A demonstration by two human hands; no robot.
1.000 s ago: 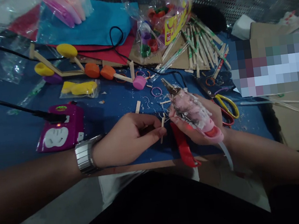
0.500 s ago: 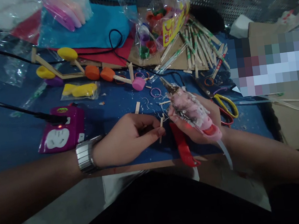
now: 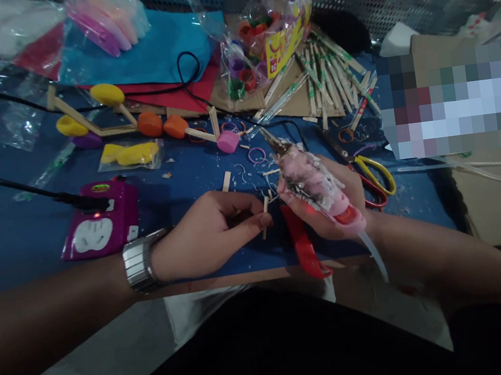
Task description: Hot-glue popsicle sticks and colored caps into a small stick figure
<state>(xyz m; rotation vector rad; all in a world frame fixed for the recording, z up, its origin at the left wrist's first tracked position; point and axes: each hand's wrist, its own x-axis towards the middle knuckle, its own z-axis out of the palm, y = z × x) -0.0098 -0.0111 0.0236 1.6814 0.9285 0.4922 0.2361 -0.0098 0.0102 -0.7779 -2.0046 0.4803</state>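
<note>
Between thumb and fingertips, my left hand (image 3: 210,232) pinches a short piece of wooden stick (image 3: 266,215) just above the blue table top. My right hand (image 3: 320,203) is wrapped round a pink hot glue gun (image 3: 313,180), smeared with dark stains and hardened glue. Its metal nozzle points up and to the left, away from the stick. A clear glue stick (image 3: 372,254) sticks out of its rear end. Under the right hand lies a red-handled tool (image 3: 303,242), its upper end hidden. A loose flat wooden piece (image 3: 227,182) rests just beyond my left hand.
Scissors (image 3: 375,178) lie right of my right hand. A purple power box (image 3: 99,221) with cables stands at left. Behind are joined sticks with coloured caps (image 3: 149,124), a bag of caps (image 3: 247,69), a chopstick pile (image 3: 330,74) and cardboard (image 3: 494,200).
The whole view has shifted slightly, so everything appears a little further left. Both hands keep the same grips and nearly the same positions.
</note>
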